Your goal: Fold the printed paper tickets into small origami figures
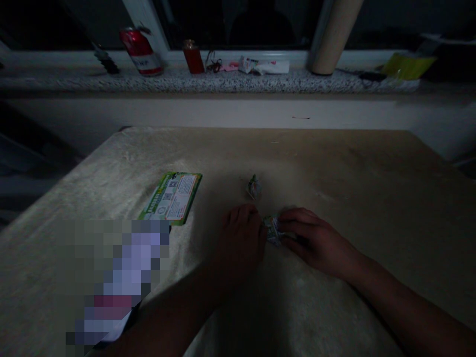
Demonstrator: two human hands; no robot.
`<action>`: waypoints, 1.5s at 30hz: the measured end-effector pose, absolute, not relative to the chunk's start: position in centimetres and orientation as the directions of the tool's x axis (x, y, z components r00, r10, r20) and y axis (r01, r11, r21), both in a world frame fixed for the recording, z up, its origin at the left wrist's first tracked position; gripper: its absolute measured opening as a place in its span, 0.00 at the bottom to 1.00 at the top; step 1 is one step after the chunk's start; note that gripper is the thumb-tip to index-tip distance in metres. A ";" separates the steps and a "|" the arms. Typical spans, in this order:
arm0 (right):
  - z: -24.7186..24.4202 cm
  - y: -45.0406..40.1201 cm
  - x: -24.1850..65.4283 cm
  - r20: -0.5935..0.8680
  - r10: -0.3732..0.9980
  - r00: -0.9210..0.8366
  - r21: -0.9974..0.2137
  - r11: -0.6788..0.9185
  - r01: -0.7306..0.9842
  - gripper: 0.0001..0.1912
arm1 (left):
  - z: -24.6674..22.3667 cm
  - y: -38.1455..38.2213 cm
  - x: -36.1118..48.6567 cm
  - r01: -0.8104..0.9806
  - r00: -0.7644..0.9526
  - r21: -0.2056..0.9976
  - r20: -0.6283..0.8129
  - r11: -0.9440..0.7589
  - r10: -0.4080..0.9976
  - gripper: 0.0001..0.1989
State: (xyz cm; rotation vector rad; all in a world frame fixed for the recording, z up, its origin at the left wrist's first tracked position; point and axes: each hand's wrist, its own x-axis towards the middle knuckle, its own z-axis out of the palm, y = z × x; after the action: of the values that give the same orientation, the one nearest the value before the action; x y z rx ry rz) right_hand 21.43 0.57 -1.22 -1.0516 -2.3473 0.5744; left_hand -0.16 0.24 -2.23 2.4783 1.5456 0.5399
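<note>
Pinching the packet [272,229]: right hand [316,238], at its 3 o'clock
Left hand [241,238]: curled at packet's 9 o'clock; cannot tell if gripping
Wrapper [254,188]: on table [334,163], packet's 11 o'clock
Card [173,198]: packet's 10 o'clock

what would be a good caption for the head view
Two bare hands meet at a small crumpled wrapper on a dim table, a green card nearby.
</note>
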 end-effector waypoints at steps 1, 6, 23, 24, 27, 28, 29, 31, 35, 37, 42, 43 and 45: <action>-1.2 0.6 21.4 0.269 0.774 -0.573 -0.560 0.610 0.561 0.09 | -2.3 0.3 -0.2 0.833 0.400 0.320 0.213 -0.451 0.891 0.05; -1.4 0.5 21.1 0.276 0.782 -0.559 -0.562 0.603 0.566 0.10 | -2.4 0.5 -0.2 0.853 0.405 0.264 0.208 -0.450 0.890 0.05; -2.3 0.1 19.9 0.300 0.846 -0.442 -0.608 0.526 0.594 0.06 | -2.3 0.7 -0.1 0.859 0.400 0.260 0.194 -0.440 0.896 0.05; -2.3 0.1 19.9 0.295 0.852 -0.432 -0.610 0.517 0.601 0.06 | -2.3 0.6 -0.1 0.859 0.396 0.267 0.195 -0.437 0.897 0.05; -2.3 0.1 19.6 0.283 0.868 -0.409 -0.609 0.492 0.623 0.05 | -2.3 0.7 -0.1 0.861 0.384 0.278 0.191 -0.425 0.903 0.05; -2.3 0.1 19.6 0.283 0.871 -0.400 -0.608 0.486 0.628 0.05 | -2.3 0.7 -0.1 0.858 0.391 0.281 0.186 -0.430 0.902 0.05; -2.3 0.1 19.5 0.282 0.875 -0.394 -0.609 0.481 0.631 0.05 | -2.3 0.7 -0.1 0.857 0.393 0.281 0.185 -0.432 0.901 0.04; -2.3 0.0 19.5 0.281 0.878 -0.388 -0.612 0.475 0.632 0.06 | -2.3 0.8 -0.1 0.856 0.395 0.279 0.188 -0.434 0.899 0.04; -2.2 0.1 19.5 0.271 0.876 -0.400 -0.620 0.476 0.623 0.06 | -2.2 0.7 -0.1 0.857 0.395 0.270 0.200 -0.438 0.897 0.05; -2.2 0.2 19.6 0.262 0.874 -0.410 -0.624 0.477 0.618 0.07 | -2.2 0.7 -0.1 0.863 0.389 0.262 0.198 -0.431 0.899 0.05; -2.1 0.3 19.8 0.243 0.874 -0.421 -0.644 0.470 0.604 0.06 | -2.4 0.8 -0.1 0.862 0.390 0.264 0.200 -0.433 0.899 0.05; -2.0 0.3 19.8 0.239 0.875 -0.421 -0.648 0.466 0.602 0.06 | -2.4 0.8 -0.1 0.863 0.389 0.264 0.198 -0.431 0.900 0.05; -2.1 0.3 19.8 0.235 0.877 -0.418 -0.652 0.462 0.602 0.05 | -2.3 0.8 -0.1 0.867 0.385 0.260 0.189 -0.425 0.903 0.06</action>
State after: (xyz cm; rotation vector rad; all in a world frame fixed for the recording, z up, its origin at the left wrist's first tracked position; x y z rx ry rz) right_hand 19.82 0.25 -2.07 -1.2268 -2.1580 0.6492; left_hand -0.14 0.80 -2.34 2.5144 1.6148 0.4604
